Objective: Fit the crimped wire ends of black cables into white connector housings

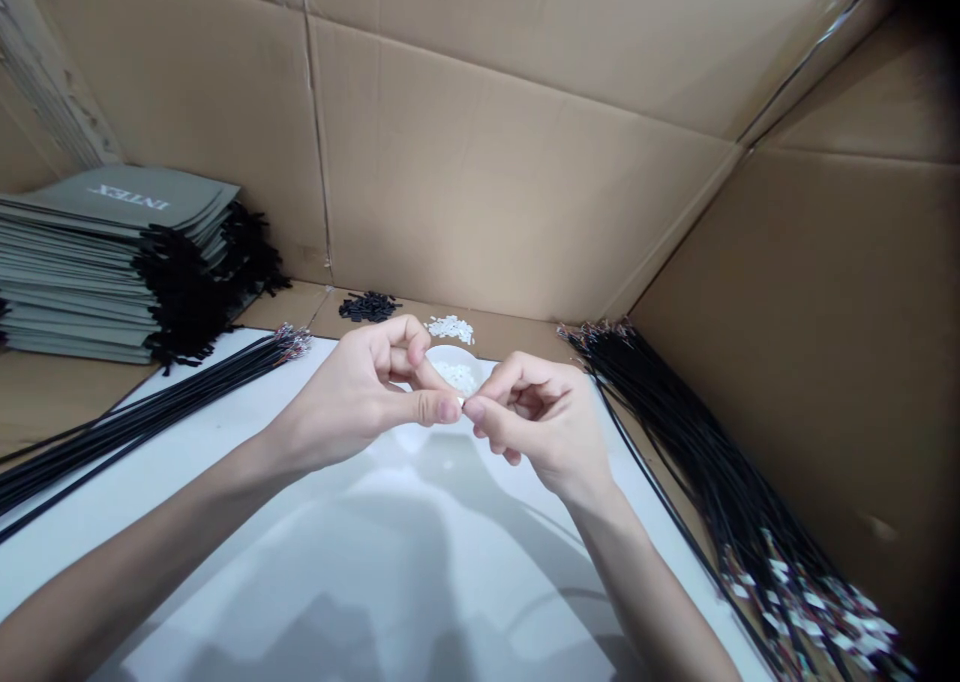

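Observation:
My left hand (375, 387) is closed in a pinch, thumb against forefinger, on a small white plastic piece (460, 400). The fingertips hide most of that piece. Opposite it, my right hand (536, 412) is pinched too, its thumb and forefinger tips meeting the left ones. A tiny dark spot shows between the two hands, but what the right fingers grip is too small to name. Just behind the fingertips stands a white bowl (474, 356) holding small white pieces (457, 375), partly covered by my hands.
Bundled black cables (202, 382) lie at left; more black cables (675, 422) lie at right, many with white ends. Black tube pieces (369, 307) and white pieces (451, 328) form piles behind the white work surface (337, 562). Grey INTEX sheets (75, 292) are stacked left. Cardboard walls (487, 182) surround everything.

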A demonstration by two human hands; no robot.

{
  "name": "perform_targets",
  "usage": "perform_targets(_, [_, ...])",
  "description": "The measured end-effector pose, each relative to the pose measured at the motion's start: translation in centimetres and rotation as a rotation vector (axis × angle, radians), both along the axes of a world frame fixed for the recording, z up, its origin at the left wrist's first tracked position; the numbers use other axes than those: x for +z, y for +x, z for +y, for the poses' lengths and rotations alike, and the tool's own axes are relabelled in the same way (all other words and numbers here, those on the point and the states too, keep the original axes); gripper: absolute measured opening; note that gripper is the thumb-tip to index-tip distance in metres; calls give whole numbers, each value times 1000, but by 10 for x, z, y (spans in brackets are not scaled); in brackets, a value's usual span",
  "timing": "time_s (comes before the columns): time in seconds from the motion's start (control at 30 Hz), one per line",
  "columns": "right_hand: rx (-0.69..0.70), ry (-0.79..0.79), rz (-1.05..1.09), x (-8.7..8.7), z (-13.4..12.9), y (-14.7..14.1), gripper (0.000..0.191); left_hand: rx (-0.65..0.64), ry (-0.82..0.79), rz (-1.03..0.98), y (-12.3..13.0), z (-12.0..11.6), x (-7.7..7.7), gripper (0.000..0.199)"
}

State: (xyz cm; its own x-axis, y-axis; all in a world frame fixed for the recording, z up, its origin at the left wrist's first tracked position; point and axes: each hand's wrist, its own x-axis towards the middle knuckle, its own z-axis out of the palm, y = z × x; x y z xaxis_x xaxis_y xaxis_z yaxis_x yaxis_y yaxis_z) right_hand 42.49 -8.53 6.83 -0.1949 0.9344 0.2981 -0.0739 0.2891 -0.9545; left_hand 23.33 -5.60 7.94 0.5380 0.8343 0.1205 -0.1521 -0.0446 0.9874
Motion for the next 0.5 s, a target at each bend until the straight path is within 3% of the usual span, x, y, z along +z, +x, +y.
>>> perform_targets(0.23, [-53,-19,3,0,-1,-1,21,95,31,46,2,-2,-1,48])
perform_targets(0.5, [178,-211,207,-6,11,4,14,28,-44,-61,2,1,-1,38])
